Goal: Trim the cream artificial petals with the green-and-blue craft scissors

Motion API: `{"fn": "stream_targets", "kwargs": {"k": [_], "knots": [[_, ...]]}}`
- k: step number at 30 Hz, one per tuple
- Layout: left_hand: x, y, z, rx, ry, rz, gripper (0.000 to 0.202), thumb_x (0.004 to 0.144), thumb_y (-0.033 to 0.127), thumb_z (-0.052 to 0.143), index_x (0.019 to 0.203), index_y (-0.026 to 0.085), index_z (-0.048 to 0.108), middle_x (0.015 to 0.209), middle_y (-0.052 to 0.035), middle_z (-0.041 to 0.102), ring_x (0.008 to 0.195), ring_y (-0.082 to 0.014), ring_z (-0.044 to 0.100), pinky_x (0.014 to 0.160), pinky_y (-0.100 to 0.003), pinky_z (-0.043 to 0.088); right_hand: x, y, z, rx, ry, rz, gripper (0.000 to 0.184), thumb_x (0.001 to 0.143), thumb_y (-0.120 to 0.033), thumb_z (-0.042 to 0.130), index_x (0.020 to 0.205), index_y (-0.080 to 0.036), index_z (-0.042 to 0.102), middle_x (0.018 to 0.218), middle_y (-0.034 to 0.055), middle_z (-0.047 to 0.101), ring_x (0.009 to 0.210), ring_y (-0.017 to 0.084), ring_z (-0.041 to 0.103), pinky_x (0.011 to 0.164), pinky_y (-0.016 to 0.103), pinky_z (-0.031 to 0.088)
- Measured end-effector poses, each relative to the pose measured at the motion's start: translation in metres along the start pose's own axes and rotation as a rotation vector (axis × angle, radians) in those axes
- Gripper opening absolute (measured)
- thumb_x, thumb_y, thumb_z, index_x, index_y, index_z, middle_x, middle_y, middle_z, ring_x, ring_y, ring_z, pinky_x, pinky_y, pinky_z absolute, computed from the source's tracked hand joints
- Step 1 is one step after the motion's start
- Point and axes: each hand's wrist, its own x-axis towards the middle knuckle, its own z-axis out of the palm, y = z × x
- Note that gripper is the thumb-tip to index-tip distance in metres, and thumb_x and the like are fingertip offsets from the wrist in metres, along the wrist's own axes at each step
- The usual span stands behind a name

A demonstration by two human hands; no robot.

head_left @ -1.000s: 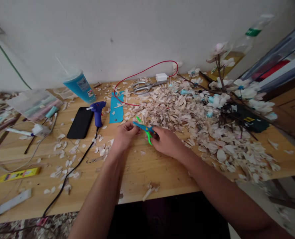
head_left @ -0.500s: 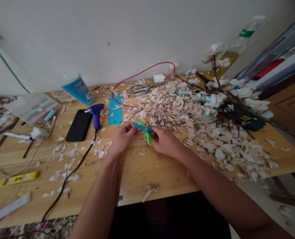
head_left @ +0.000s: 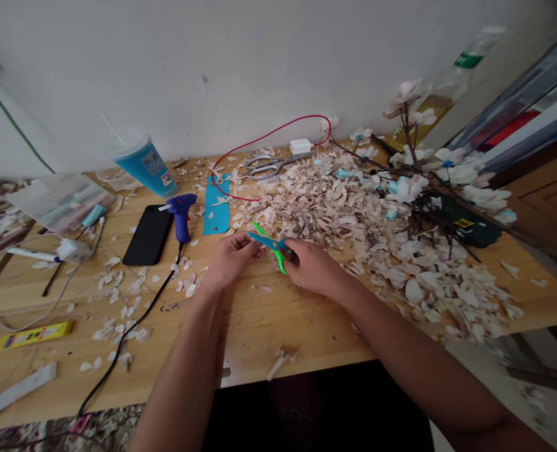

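Observation:
My right hand [head_left: 311, 267] is wrapped round a small pair of blue and green scissors [head_left: 275, 245], whose blades are parted and point left. Close to the blade tips, my left hand [head_left: 231, 257] is pinched closed. Whatever lies between its fingertips is too small and hidden to make out. Just beyond both hands spreads a large heap of dry whitish petals [head_left: 307, 207]. Behind the left hand lies a flat blue piece [head_left: 217, 216] with a few petals on it.
A blue glue gun [head_left: 180, 216] with a black cord, a black phone [head_left: 149, 235] and a tilted blue cup [head_left: 149, 166] are on the left. Grey-handled scissors [head_left: 266, 166] lie at the back. Flowering branches [head_left: 410, 169] and a bottle [head_left: 443, 91] stand right. A yellow box [head_left: 34, 336] lies left.
Both hands stay in nearly the same place. The scissor blades look slightly closer together, and the whole view has shifted a little.

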Motion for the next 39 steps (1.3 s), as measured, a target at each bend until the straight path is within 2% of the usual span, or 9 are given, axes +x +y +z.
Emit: {"fn": "stream_targets", "kwargs": {"k": [5, 13, 22, 27, 31, 33, 35, 37, 39], "knots": [[0.001, -0.002, -0.003, -0.041, -0.009, 0.004, 0.026, 0.082, 0.044, 0.066, 0.079, 0.018, 0.068, 0.072, -0.0015, 0.064, 0.067, -0.0132, 0.058, 0.067, -0.026, 0.047, 0.001, 0.002, -0.001, -0.012, 0.009, -0.004, 0.006, 0.081, -0.023, 0.056, 0.078, -0.021, 0.052, 0.077, 0.0028, 0.061, 0.067, 0.015, 0.05, 0.06, 0.027, 0.032], [0.001, 0.008, -0.002, 0.18, -0.048, 0.137, 0.027, 0.089, 0.038, 0.057, 0.072, 0.018, 0.063, 0.067, -0.0001, 0.059, 0.064, -0.0133, 0.053, 0.065, -0.026, 0.043, 0.001, 0.001, 0.0, -0.021, 0.02, -0.025, 0.005, 0.081, -0.023, 0.055, 0.078, -0.021, 0.052, 0.076, 0.0028, 0.06, 0.068, 0.015, 0.05, 0.06, 0.027, 0.031], [-0.002, 0.012, -0.001, 0.224, -0.013, 0.17, 0.028, 0.088, 0.039, 0.059, 0.068, 0.018, 0.061, 0.066, -0.0001, 0.058, 0.064, -0.0136, 0.053, 0.065, -0.026, 0.041, 0.001, 0.0, 0.0, 0.046, 0.007, -0.001, 0.005, 0.081, -0.024, 0.057, 0.077, -0.021, 0.055, 0.071, 0.0011, 0.061, 0.061, 0.013, 0.048, 0.056, 0.026, 0.028], [-0.003, 0.017, 0.0, 0.187, -0.038, 0.141, 0.03, 0.087, 0.043, 0.061, 0.068, 0.018, 0.062, 0.065, -0.0009, 0.059, 0.063, -0.0135, 0.053, 0.063, -0.026, 0.042, 0.004, 0.004, 0.002, 0.068, 0.009, 0.023, 0.007, 0.08, -0.019, 0.056, 0.073, -0.02, 0.06, 0.063, -0.0012, 0.057, 0.056, 0.012, 0.043, 0.054, 0.025, 0.027], [0.0, 0.009, 0.001, 0.023, 0.056, 0.048, 0.025, 0.079, 0.043, 0.072, 0.081, 0.018, 0.068, 0.067, 0.0, 0.06, 0.062, -0.0121, 0.052, 0.061, -0.025, 0.042, 0.007, 0.009, 0.0, 0.139, 0.133, 0.067, 0.017, 0.085, -0.028, 0.055, 0.073, -0.02, 0.062, 0.058, -0.0027, 0.052, 0.053, 0.012, 0.041, 0.053, 0.026, 0.027], [0.002, 0.003, 0.003, -0.104, 0.113, -0.003, 0.025, 0.075, 0.041, 0.076, 0.084, 0.019, 0.068, 0.067, 0.0015, 0.059, 0.06, -0.0103, 0.052, 0.06, -0.023, 0.042, 0.007, 0.012, -0.002, 0.194, 0.207, 0.076, 0.02, 0.089, -0.033, 0.051, 0.078, -0.02, 0.062, 0.062, -0.0015, 0.055, 0.056, 0.013, 0.045, 0.054, 0.026, 0.031], [0.002, 0.0, 0.005, -0.218, 0.145, -0.039, 0.025, 0.072, 0.039, 0.078, 0.084, 0.019, 0.068, 0.069, 0.0022, 0.06, 0.059, -0.0085, 0.051, 0.059, -0.022, 0.042, 0.008, 0.014, -0.003, 0.179, 0.241, 0.027, 0.017, 0.089, -0.033, 0.05, 0.086, -0.02, 0.06, 0.075, 0.002, 0.061, 0.065, 0.016, 0.052, 0.06, 0.027, 0.037], [0.002, 0.002, 0.008, -0.303, 0.175, -0.048, 0.026, 0.069, 0.038, 0.08, 0.082, 0.019, 0.067, 0.075, 0.0011, 0.064, 0.063, -0.0086, 0.055, 0.062, -0.021, 0.045, 0.008, 0.016, -0.004, 0.061, 0.26, -0.079, 0.017, 0.084, -0.029, 0.055, 0.098, -0.019, 0.058, 0.095, 0.0087, 0.063, 0.086, 0.022, 0.057, 0.074, 0.031, 0.043], [0.0, 0.007, 0.011, -0.363, 0.188, -0.05, 0.03, 0.067, 0.038, 0.082, 0.081, 0.018, 0.065, 0.082, -0.0009, 0.068, 0.071, -0.011, 0.062, 0.069, -0.024, 0.05, 0.008, 0.016, -0.004, -0.073, 0.287, -0.171, 0.031, 0.08, -0.024, 0.059, 0.11, -0.018, 0.054, 0.114, 0.0149, 0.059, 0.107, 0.029, 0.052, 0.09, 0.039, 0.042]]}}
